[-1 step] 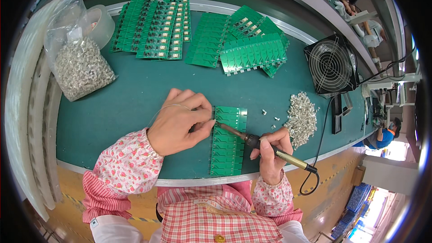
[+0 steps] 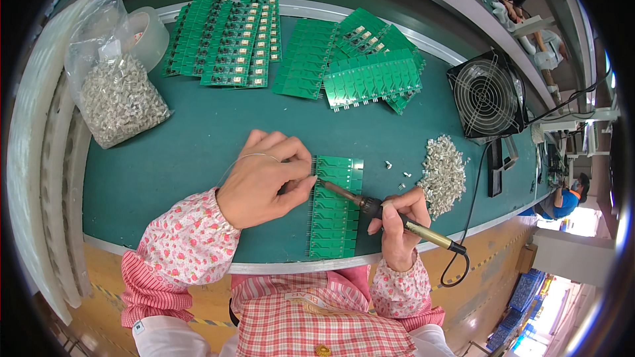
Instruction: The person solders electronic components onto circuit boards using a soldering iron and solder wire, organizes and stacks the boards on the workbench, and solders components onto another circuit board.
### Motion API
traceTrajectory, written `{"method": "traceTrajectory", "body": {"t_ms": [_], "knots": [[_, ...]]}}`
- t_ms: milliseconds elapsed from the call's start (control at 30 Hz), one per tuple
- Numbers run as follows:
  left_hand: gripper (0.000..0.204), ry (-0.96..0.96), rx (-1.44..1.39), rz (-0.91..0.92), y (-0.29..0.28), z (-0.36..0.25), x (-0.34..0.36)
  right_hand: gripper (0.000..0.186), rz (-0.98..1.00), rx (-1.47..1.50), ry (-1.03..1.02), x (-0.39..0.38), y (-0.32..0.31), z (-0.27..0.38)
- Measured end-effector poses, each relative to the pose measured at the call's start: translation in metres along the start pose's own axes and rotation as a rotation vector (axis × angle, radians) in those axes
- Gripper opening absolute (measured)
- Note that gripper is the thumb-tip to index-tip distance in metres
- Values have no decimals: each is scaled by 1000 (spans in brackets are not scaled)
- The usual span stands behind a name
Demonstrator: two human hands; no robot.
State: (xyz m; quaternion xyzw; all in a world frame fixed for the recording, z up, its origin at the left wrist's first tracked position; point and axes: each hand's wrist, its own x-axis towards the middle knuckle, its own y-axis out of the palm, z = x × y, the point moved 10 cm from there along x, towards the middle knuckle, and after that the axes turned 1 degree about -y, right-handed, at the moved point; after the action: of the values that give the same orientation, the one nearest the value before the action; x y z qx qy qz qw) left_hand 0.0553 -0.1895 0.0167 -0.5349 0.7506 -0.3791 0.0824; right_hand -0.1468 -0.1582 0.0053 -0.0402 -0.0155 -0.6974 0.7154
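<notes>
In the lower centre of my feed, a flat green circuit-board panel (image 2: 337, 225) lies on the table. My right hand (image 2: 400, 225) grasps a black-and-gold pen-shaped soldering iron (image 2: 423, 232), its tip at the panel's left edge, near the upper end. My left hand (image 2: 264, 182) bends beside that edge, thumb and forefinger curled close to the tip; I cannot tell whether they pinch the thin silvery wire (image 2: 254, 155) arcing over its back. I'd judge it best to keep the panel flat, the contact brief and my fingertips off the hot metal.

On the matte green tabletop (image 2: 198, 152), a heap of small white parts (image 2: 443, 175) lies right of centre. Farther off, a square black fan (image 2: 486, 96) stands upper right; beyond it, a person in blue (image 2: 567, 203) is at far right.
</notes>
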Motion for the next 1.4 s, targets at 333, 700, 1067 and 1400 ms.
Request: {"method": "traceTrajectory", "body": {"t_ms": [333,700,1067,1400], "knots": [[16,3,18,7,1,0,0,16,18,-16,-20,2,2,1],[10,47,74,-15,-5,-9,-1,16,-57,-46,-110,-9,-7,13],[14,123,238,-46,15,-91,-50,33,267,-794,-657,-44,46,58],[14,-272,261,-212,-42,-3,-57,67,179,-860,-529,-37,51,39]]}}
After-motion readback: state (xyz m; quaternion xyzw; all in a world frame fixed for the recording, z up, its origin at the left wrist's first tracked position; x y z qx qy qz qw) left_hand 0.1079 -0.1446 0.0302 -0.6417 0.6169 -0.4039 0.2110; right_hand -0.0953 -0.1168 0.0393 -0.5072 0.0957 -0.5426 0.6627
